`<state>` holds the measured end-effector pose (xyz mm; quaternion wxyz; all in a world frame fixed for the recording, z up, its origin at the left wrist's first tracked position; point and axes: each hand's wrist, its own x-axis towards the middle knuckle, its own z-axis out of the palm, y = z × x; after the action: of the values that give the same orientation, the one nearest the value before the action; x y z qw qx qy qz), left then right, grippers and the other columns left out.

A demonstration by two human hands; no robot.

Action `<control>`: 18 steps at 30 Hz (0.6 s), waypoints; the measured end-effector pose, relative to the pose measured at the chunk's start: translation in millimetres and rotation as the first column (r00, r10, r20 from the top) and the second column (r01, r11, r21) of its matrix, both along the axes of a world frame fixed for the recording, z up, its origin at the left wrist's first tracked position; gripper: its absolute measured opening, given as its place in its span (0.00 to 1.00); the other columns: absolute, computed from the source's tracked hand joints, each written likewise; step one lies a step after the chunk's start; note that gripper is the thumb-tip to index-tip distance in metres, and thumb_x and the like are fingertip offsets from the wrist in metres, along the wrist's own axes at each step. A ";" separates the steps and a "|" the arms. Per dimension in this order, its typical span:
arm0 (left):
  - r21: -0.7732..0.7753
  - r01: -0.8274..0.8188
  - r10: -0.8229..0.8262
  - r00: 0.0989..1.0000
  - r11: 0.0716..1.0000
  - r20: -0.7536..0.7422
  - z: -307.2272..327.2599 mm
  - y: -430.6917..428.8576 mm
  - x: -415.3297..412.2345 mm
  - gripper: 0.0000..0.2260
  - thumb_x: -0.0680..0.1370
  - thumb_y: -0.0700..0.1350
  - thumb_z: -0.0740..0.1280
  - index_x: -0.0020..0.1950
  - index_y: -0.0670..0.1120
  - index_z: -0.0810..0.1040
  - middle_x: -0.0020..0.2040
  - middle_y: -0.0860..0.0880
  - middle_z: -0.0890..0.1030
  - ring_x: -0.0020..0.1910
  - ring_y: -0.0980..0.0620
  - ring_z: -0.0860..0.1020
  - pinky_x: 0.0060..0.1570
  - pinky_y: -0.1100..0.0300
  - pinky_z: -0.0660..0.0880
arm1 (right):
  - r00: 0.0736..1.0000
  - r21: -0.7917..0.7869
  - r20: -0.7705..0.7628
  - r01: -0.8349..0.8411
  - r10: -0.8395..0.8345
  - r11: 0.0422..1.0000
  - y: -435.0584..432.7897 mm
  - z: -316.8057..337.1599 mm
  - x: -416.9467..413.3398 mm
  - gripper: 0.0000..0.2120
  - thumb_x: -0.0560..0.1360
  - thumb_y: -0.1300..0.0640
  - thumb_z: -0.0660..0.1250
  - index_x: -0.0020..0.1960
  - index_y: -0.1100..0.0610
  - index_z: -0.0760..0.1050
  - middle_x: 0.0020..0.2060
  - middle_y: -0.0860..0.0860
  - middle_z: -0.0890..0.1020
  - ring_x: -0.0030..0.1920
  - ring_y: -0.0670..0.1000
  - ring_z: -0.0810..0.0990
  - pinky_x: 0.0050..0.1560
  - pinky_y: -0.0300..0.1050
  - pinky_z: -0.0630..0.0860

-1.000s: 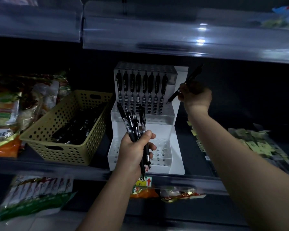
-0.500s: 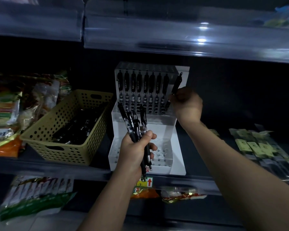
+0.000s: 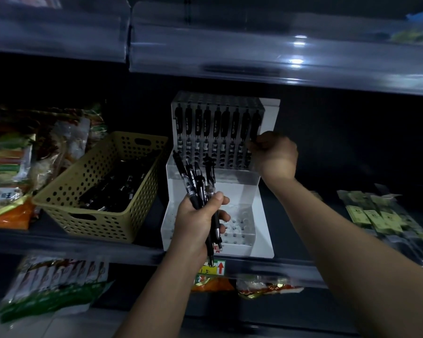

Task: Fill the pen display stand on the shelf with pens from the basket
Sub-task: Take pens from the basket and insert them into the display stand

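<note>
A clear and white tiered pen display stand (image 3: 266,215) stands on the middle shelf. Its top tier holds a row of several upright black pens (image 3: 206,124). My right hand (image 3: 275,154) pinches one black pen (image 3: 255,126) standing upright at the right end of that row. My left hand (image 3: 200,223) grips a bundle of several black pens (image 3: 195,181) in front of the stand's lower tiers, whose holes look bare. A tan perforated basket (image 3: 103,215) with more black pens (image 3: 117,189) sits left of the stand.
Snack packets (image 3: 22,167) crowd the shelf left of the basket. Green packets (image 3: 376,213) lie on the shelf to the right. An upper shelf edge (image 3: 254,54) overhangs the stand. More packets (image 3: 54,289) hang on the shelf below.
My right hand brought a tilted pen from right of the stand to the top row and stood it upright at the right end. My left hand stayed put.
</note>
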<state>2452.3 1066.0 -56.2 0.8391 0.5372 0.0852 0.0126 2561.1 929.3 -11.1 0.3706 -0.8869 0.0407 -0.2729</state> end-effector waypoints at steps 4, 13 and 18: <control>0.007 0.006 -0.006 1.000 1.000 0.006 0.3 2.3 -0.8 0.03 0.78 0.38 0.66 0.51 0.42 0.74 0.40 0.46 0.81 0.29 0.52 0.75 0.24 0.61 0.70 | 0.999 0.024 -0.034 0.009 -0.008 1.000 0.3 0.0 0.5 0.09 0.76 0.53 0.69 0.50 0.57 0.82 0.45 0.55 0.85 0.47 0.55 0.82 0.41 0.41 0.74; -0.127 0.037 -0.040 0.999 0.991 -0.023 4.3 10.2 -1.5 0.04 0.79 0.37 0.62 0.46 0.42 0.75 0.35 0.48 0.78 0.29 0.52 0.73 0.24 0.61 0.69 | 0.999 0.171 0.052 0.005 -0.014 0.985 4.6 -2.9 -9.4 0.10 0.73 0.51 0.71 0.47 0.56 0.74 0.39 0.51 0.81 0.41 0.52 0.80 0.42 0.45 0.76; -0.128 0.004 -0.002 1.000 0.992 0.020 6.1 15.9 0.1 0.02 0.79 0.37 0.63 0.48 0.42 0.74 0.36 0.48 0.79 0.29 0.52 0.73 0.25 0.60 0.70 | 0.968 0.246 0.120 -0.246 0.222 0.937 30.9 14.0 -40.4 0.11 0.74 0.49 0.70 0.34 0.50 0.76 0.27 0.42 0.77 0.30 0.42 0.75 0.34 0.40 0.71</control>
<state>2452.4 1081.9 -50.1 0.8725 0.4824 0.0766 0.0113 2520.6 960.2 2.9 0.5146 -0.8161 -0.0467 -0.2589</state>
